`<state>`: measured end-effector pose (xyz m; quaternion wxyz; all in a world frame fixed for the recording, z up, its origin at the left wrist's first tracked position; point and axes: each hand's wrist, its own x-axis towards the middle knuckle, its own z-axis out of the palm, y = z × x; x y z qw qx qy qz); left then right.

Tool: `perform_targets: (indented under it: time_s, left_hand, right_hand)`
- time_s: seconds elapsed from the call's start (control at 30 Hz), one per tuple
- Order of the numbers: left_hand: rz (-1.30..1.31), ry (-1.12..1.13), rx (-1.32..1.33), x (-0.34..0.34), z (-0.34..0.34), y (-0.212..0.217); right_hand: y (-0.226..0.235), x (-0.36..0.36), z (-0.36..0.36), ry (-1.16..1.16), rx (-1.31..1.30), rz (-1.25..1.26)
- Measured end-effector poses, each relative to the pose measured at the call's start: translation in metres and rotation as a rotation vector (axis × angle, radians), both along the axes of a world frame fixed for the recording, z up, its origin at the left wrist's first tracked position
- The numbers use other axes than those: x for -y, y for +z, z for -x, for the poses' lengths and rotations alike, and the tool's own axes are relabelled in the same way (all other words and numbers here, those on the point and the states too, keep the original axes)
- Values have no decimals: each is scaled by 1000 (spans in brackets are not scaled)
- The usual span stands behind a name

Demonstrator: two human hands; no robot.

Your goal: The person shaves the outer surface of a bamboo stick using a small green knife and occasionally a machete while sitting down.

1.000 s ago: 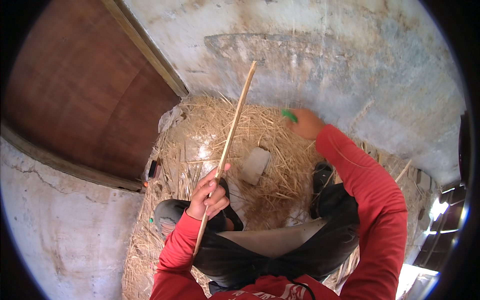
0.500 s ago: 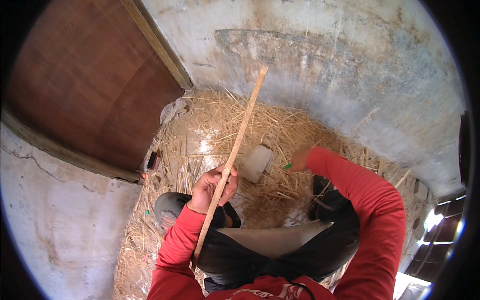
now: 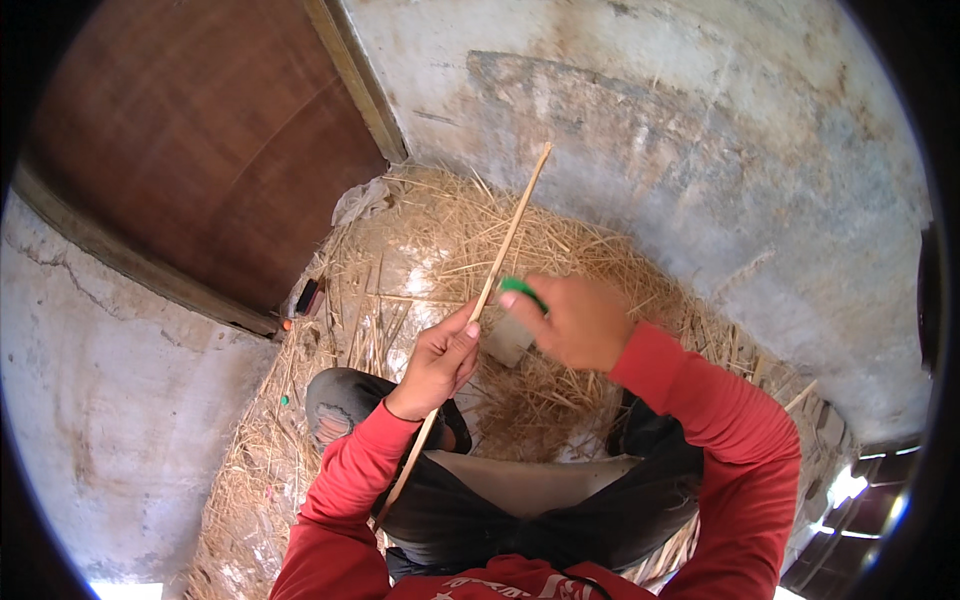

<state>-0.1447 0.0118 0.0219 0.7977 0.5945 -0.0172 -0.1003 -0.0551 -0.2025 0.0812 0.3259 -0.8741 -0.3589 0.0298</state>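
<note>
A brown wooden door [image 3: 190, 170] and pale plastered wall [image 3: 700, 150] frame a bed of straw [image 3: 420, 260]. The long thin stick [image 3: 510, 235], seemingly light and stiff, is gripped mid-length by the left hand [image 3: 440, 360], likely the steadiest hold. The right hand [image 3: 575, 320] clasps a green-handled tool [image 3: 522, 290].

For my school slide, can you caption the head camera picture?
Left hand grips a thin wooden stick while right hand holds a green-handled tool against it, above straw.
</note>
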Motion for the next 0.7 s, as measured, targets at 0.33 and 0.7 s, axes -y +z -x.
perform_targets:
  time_s: [0.33, 0.7]
  left_hand:
    - [-203, 51, -2, -3, 6, -11]
    - [-135, -123, 116, -9, 34, -9]
  right_hand:
    - [-33, -4, -13, -26, -60, 63]
    - [-35, 159, -149, -862, 4, -155]
